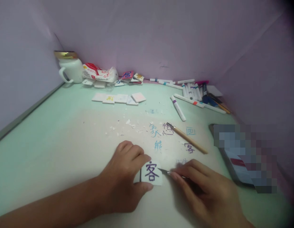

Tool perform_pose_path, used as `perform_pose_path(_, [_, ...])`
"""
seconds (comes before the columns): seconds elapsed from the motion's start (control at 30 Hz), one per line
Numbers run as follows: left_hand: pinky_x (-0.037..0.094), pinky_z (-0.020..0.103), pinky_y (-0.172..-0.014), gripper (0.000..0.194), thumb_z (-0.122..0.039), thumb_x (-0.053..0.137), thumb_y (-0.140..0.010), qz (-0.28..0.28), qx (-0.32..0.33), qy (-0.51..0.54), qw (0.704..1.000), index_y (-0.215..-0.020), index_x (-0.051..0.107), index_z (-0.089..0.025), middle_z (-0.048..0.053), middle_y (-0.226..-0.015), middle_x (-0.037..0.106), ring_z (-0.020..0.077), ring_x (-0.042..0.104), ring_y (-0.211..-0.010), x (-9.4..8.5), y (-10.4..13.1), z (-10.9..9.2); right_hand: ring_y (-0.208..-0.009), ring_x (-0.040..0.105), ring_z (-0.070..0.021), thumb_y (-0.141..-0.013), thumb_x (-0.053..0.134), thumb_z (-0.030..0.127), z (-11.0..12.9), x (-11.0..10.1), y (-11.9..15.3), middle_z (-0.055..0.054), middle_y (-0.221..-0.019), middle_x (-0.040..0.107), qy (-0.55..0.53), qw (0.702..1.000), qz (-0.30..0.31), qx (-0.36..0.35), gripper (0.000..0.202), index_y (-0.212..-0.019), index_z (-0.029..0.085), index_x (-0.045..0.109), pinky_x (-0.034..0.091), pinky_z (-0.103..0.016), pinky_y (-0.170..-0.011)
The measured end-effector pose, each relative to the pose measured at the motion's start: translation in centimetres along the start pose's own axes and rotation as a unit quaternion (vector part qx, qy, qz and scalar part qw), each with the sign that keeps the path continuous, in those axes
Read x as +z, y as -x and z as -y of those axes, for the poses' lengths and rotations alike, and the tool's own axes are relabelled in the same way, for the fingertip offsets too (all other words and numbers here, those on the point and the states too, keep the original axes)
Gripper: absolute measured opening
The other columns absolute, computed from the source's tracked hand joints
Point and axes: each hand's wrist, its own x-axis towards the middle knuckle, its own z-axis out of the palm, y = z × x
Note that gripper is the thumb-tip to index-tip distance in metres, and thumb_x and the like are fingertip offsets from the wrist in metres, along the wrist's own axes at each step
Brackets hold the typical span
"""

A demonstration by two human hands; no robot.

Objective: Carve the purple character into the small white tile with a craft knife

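Note:
A small white square tile (pixel 158 181) with a purple Chinese character lies on the table in front of me. My left hand (pixel 128 177) grips it from the left, with fingers at its upper edge and the thumb at its lower edge. In my right hand (pixel 203 186) is a craft knife (pixel 164 171), held like a pen. Its blade points left and meets the right side of the character. Most of the knife's handle is hidden by my fingers. White shavings (pixel 128 121) are scattered beyond my left hand.
A thin wooden-handled tool (pixel 190 139) and a purple-banded marker (pixel 178 108) lie beyond my right hand. Several tiles (pixel 120 98), a mug (pixel 74 69), a tissue pack (pixel 99 74) and a marker pile (pixel 191 91) line the back. A pixelated device (pixel 237 158) is at right.

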Motion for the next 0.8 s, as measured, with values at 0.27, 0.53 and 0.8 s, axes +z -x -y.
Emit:
perform_pose_path(0.27, [0.036,0.047,-0.090,0.036,-0.016,0.060,-0.075,-0.040,0.023,-0.048,0.998,-0.110,0.053,-0.022,0.007,-0.103,0.054,0.0293,0.046,-0.102,0.8,0.4,0.7,-0.052,0.051,-0.0105,-0.084,0.058,0.020,0.5,-0.1,-0.6,0.000,-0.060,0.055,-0.002,1.000,0.019,-0.003,0.018,-0.068,0.019,0.066,0.034,-0.023,-0.048])
perform_pose_path(0.53, [0.036,0.046,-0.089,0.035,-0.018,0.059,-0.076,-0.036,0.035,-0.061,0.997,-0.110,0.053,-0.021,0.007,-0.103,0.055,0.0293,0.048,-0.101,0.8,0.3,0.8,-0.050,0.049,-0.0103,-0.083,0.058,0.020,0.2,-0.4,-0.6,0.000,-0.060,0.053,0.003,0.999,0.045,0.000,0.018,-0.067,0.018,0.066,0.031,-0.024,-0.048])
perform_pose_path(0.8, [0.038,0.047,-0.088,0.029,-0.021,0.065,-0.075,-0.009,0.022,-0.007,1.000,-0.103,0.058,-0.015,0.007,-0.094,0.054,0.0255,0.049,-0.091,0.3,-0.1,0.4,-0.053,0.054,-0.0111,-0.088,0.059,0.027,-0.2,-0.1,0.0,0.001,-0.065,0.058,-0.017,0.999,0.037,0.022,0.015,-0.077,0.023,0.068,0.036,-0.024,-0.050])
